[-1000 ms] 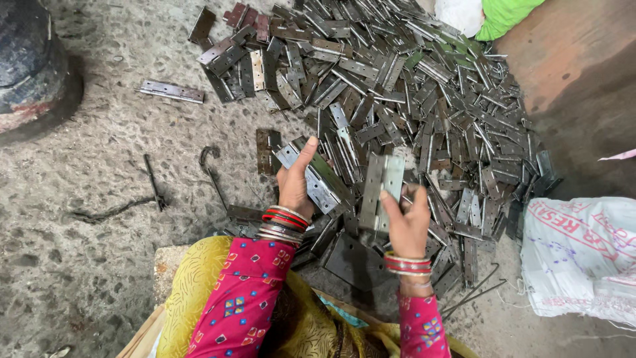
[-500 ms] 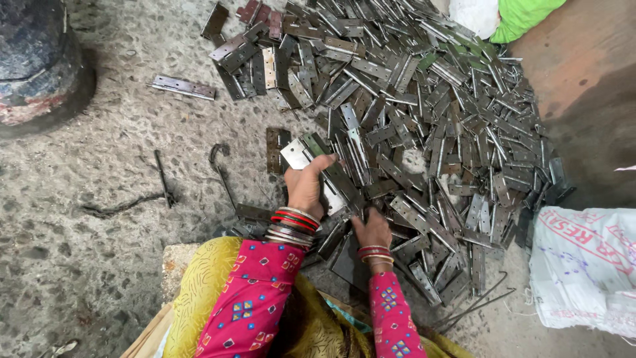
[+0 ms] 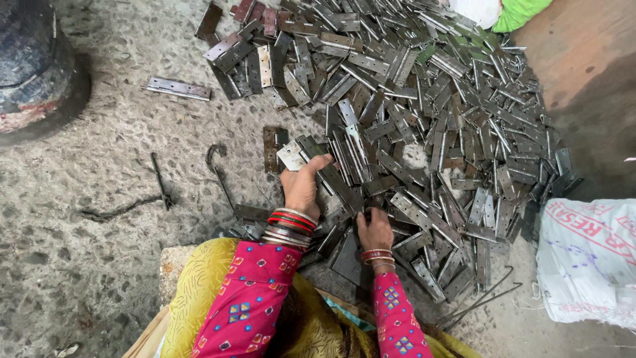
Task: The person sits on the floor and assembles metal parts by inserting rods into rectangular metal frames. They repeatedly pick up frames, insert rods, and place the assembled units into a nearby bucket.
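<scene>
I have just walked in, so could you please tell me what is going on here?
A person sits on a rough concrete floor before a large pile of metal hinges. The left hand holds a bright hinge at the pile's near edge. The right hand presses down among the hinges close to the body. A white sack lies alongside.

On the rough concrete floor point(image 3: 99, 278) I see a dark round drum point(image 3: 33, 66) at far left, a white woven sack point(image 3: 586, 262) at right, and a bent wire hook point(image 3: 215, 162).
</scene>
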